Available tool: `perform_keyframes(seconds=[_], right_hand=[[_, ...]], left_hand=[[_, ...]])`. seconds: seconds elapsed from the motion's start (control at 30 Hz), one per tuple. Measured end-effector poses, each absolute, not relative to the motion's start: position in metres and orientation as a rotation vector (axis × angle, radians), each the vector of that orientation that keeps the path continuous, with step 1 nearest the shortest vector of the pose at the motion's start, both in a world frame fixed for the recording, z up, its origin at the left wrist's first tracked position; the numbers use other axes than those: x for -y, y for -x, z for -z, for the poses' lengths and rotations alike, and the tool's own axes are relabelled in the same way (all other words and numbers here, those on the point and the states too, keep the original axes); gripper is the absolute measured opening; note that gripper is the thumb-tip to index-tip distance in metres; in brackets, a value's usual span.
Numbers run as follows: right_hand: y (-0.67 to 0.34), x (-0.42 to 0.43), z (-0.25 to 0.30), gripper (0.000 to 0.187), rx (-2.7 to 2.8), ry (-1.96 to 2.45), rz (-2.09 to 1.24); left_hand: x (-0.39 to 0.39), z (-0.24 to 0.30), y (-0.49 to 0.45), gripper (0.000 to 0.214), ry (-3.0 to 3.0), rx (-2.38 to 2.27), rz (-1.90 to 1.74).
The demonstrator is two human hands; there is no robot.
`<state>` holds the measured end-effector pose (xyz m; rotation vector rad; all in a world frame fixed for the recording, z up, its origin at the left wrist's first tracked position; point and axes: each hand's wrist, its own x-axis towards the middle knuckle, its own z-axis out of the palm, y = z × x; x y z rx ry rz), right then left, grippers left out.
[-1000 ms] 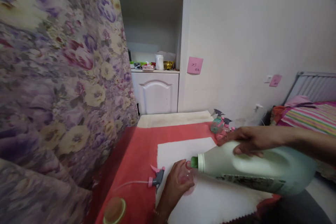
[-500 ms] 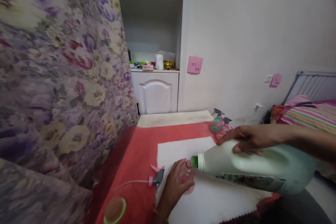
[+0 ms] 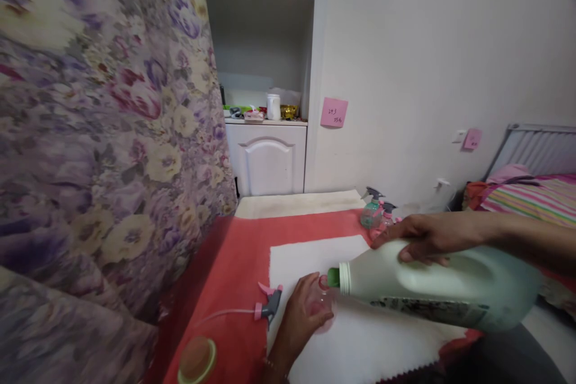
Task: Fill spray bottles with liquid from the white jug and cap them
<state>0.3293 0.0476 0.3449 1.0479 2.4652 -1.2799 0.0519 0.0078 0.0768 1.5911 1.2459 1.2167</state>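
My right hand (image 3: 427, 239) is closed around the handle of a large pale green jug (image 3: 382, 276), tipped nearly onto its side. The jug's green spout (image 3: 333, 277) meets the mouth of a small clear pink bottle (image 3: 324, 306). Around that bottle wrap the fingers of my left hand (image 3: 303, 309), keeping it on the white cloth (image 3: 360, 342). Whether liquid is flowing I cannot tell. Left of my left hand lies a pink and grey spray trigger (image 3: 270, 305) with its thin tube. Nearer the front sits a round green-rimmed cap (image 3: 197, 361).
Spray bottles (image 3: 371, 210) stand at the table's far right corner. A red cover (image 3: 225, 276) lies under the white cloth. The floral curtain (image 3: 135, 132) hangs along the left side. Beyond are a white cabinet (image 3: 270, 159) and, at right, a bed (image 3: 535, 192).
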Motion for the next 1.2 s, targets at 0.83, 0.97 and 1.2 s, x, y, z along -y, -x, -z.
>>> perform_keyframes(seconds=[0.83, 0.97, 1.2], right_hand=[[-0.3248, -0.0477, -0.3505, 0.057, -2.45, -1.05, 1.252], [-0.3249, -0.0483, -0.3504, 0.055, -2.444, -1.055, 1.248], [-0.3248, -0.0496, -0.3502, 0.054, -2.449, -1.042, 1.239]], left_hand=[[-0.0085, -0.075, -0.0511, 0.07, -1.587, -1.23, -1.252], [-0.0089, -0.0729, -0.0511, 0.07, -1.602, -1.222, -1.261], [-0.0084, -0.0754, -0.0519, 0.07, -1.6, -1.254, -1.24]])
